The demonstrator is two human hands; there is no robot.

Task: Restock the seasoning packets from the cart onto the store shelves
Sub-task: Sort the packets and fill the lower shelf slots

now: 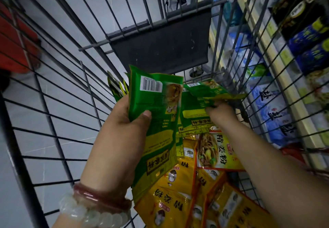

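Note:
My left hand grips a stack of green seasoning packets upright over the wire cart, thumb across the front one. Deeper in the cart, my right hand pinches another green packet by its lower edge and holds it tilted beside the stack. Under both hands lie several yellow seasoning packets with red trim, heaped on the cart floor. A few dark green packets stand behind my left hand.
The cart's grey child-seat flap stands at the far end. Store shelves run along the right with blue-and-white salt bags and dark boxes. A red object sits left on the grey floor.

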